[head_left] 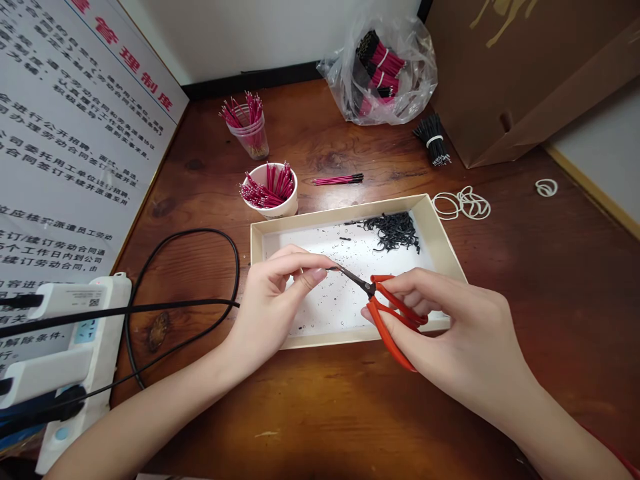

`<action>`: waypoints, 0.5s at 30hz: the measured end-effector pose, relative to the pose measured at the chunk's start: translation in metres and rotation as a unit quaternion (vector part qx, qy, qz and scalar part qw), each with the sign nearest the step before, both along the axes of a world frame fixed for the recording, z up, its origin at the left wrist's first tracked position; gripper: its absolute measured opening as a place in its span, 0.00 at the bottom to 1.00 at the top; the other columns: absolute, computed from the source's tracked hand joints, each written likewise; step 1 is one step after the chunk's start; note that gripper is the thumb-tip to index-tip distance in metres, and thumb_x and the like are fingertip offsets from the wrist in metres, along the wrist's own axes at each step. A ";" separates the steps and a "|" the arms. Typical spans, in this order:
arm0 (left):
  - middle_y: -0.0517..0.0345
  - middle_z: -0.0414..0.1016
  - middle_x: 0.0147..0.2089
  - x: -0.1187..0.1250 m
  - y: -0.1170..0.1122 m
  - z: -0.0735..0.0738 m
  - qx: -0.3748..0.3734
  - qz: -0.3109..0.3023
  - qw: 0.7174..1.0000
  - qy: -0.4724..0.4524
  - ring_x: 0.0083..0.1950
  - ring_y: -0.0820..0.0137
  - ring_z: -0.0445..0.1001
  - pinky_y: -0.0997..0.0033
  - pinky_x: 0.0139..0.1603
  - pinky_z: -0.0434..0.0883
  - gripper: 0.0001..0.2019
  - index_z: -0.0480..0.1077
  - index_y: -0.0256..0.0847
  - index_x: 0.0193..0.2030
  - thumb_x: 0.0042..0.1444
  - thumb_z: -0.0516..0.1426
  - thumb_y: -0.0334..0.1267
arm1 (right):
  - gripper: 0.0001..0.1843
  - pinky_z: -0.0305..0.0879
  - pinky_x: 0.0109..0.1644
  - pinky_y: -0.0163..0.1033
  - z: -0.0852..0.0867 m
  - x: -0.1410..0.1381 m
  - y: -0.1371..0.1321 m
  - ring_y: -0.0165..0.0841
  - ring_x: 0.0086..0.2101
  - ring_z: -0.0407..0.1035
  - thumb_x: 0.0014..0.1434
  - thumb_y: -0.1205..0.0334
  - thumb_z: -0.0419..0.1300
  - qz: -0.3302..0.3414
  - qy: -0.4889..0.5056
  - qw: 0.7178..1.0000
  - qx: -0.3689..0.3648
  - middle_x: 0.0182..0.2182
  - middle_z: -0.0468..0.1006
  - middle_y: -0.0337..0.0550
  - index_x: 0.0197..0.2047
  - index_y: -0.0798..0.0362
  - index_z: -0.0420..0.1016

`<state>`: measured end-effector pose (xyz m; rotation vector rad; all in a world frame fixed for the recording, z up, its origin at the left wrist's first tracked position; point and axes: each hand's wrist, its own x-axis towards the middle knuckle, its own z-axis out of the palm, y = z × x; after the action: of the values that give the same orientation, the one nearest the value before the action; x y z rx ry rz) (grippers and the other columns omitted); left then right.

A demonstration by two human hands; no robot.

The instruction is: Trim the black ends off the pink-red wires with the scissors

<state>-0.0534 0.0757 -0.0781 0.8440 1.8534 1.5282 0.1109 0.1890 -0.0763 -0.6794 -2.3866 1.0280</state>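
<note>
My left hand [273,293] pinches a thin dark strip [331,268] between thumb and forefinger; most of the strip is hidden by the fingers. In my right hand [465,327] are scissors [370,288] with red handles, fingers through the loops. Their dark blades point left, the tips right by the strip at my left fingertips. Both hands are over a shallow cream box [443,237] with a white bottom. Curled black pieces [397,232] are heaped in its far right corner, and tiny dark bits are scattered across the bottom.
Beyond the box stand a paper cup [287,208] and plastic cups [257,143] of pink wires, with loose pink wires [337,180] alongside. A plastic bag [345,100], black wire bundle [433,140], rubber bands [473,203] and cardboard [500,80] lie right; a power strip [113,313] and cable [237,267], left.
</note>
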 end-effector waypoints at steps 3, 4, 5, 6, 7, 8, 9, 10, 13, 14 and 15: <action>0.62 0.80 0.32 -0.001 -0.001 -0.001 0.003 -0.002 1.000 -0.002 0.36 0.73 0.73 0.74 0.38 0.68 0.10 0.83 0.46 0.34 0.56 0.63 0.27 | 0.05 0.61 0.22 0.34 -0.001 0.001 0.000 0.26 0.19 0.60 0.55 0.69 0.63 0.002 0.002 1.000 0.001 0.19 0.67 0.32 0.30 0.50 0.71; 0.62 0.80 0.32 -0.001 -0.001 -0.002 0.003 -0.003 1.000 -0.002 0.36 0.74 0.73 0.75 0.38 0.68 0.10 0.83 0.47 0.34 0.56 0.63 0.27 | 0.05 0.61 0.22 0.34 -0.002 0.001 0.001 0.26 0.20 0.60 0.55 0.68 0.63 0.003 0.002 1.000 0.003 0.19 0.67 0.32 0.30 0.51 0.72; 0.63 0.80 0.32 -0.001 -0.002 -0.002 0.004 -0.003 1.000 -0.003 0.36 0.74 0.73 0.76 0.38 0.68 0.10 0.83 0.47 0.34 0.56 0.63 0.27 | 0.05 0.61 0.22 0.33 -0.002 0.001 0.001 0.26 0.20 0.60 0.55 0.68 0.64 0.004 0.003 1.000 0.005 0.19 0.67 0.32 0.31 0.51 0.72; 0.63 0.80 0.32 -0.001 -0.002 -0.002 0.005 -0.004 1.000 -0.004 0.35 0.75 0.72 0.76 0.37 0.68 0.10 0.83 0.47 0.34 0.56 0.63 0.27 | 0.05 0.60 0.22 0.33 -0.002 0.001 0.001 0.25 0.20 0.60 0.55 0.69 0.64 0.004 0.005 1.000 0.007 0.19 0.67 0.32 0.31 0.51 0.72; 0.63 0.79 0.32 -0.001 -0.003 -0.002 0.006 -0.005 1.000 -0.004 0.35 0.75 0.72 0.77 0.37 0.67 0.10 0.83 0.47 0.34 0.56 0.63 0.27 | 0.05 0.60 0.22 0.33 -0.002 0.002 0.001 0.25 0.20 0.60 0.56 0.69 0.64 0.004 0.007 1.000 0.007 0.19 0.67 0.32 0.30 0.51 0.72; 0.64 0.79 0.32 -0.001 -0.003 -0.002 0.005 -0.005 1.000 -0.006 0.35 0.76 0.72 0.77 0.37 0.67 0.10 0.83 0.47 0.34 0.56 0.63 0.27 | 0.06 0.59 0.22 0.32 -0.002 0.002 0.001 0.25 0.20 0.59 0.56 0.69 0.64 0.004 0.006 1.000 0.006 0.19 0.66 0.31 0.30 0.51 0.72; 0.64 0.79 0.32 -0.001 -0.003 -0.003 0.005 -0.005 1.000 -0.007 0.35 0.76 0.72 0.77 0.37 0.67 0.09 0.83 0.47 0.34 0.56 0.63 0.27 | 0.06 0.59 0.21 0.32 -0.002 0.003 0.001 0.25 0.20 0.59 0.56 0.70 0.64 0.005 0.005 1.000 0.005 0.19 0.66 0.31 0.30 0.51 0.72; 0.64 0.79 0.32 -0.001 -0.002 -0.003 0.005 -0.006 1.000 -0.009 0.35 0.76 0.72 0.77 0.37 0.67 0.09 0.83 0.47 0.34 0.56 0.63 0.28 | 0.07 0.58 0.21 0.32 -0.002 0.003 0.002 0.25 0.19 0.59 0.56 0.70 0.64 0.005 0.006 1.000 0.004 0.19 0.66 0.31 0.29 0.51 0.72; 0.65 0.80 0.33 -0.001 -0.001 -0.003 0.007 -0.011 1.000 -0.015 0.36 0.77 0.73 0.78 0.38 0.67 0.10 0.82 0.47 0.34 0.57 0.62 0.28 | 0.07 0.59 0.21 0.32 -0.002 0.004 0.002 0.25 0.19 0.60 0.55 0.70 0.64 0.000 0.003 1.000 0.001 0.18 0.67 0.31 0.29 0.50 0.72; 0.65 0.80 0.33 -0.001 -0.001 -0.003 0.009 -0.013 1.000 -0.016 0.37 0.77 0.73 0.78 0.39 0.67 0.10 0.82 0.47 0.34 0.57 0.62 0.27 | 0.07 0.59 0.21 0.32 -0.002 0.003 0.001 0.25 0.19 0.61 0.55 0.70 0.65 -0.005 0.006 1.000 -0.001 0.19 0.68 0.32 0.29 0.50 0.72; 0.65 0.80 0.34 -0.001 -0.001 -0.003 0.011 -0.015 1.000 -0.017 0.37 0.77 0.73 0.78 0.39 0.67 0.10 0.82 0.47 0.34 0.57 0.62 0.27 | 0.06 0.60 0.21 0.32 -0.002 0.003 0.001 0.25 0.19 0.61 0.55 0.69 0.65 -0.008 0.009 1.000 -0.003 0.19 0.69 0.32 0.30 0.50 0.72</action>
<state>-0.0545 0.0747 -0.0814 0.8478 1.7952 1.5366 0.1137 0.1903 -0.0779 -0.6879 -2.3597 1.0308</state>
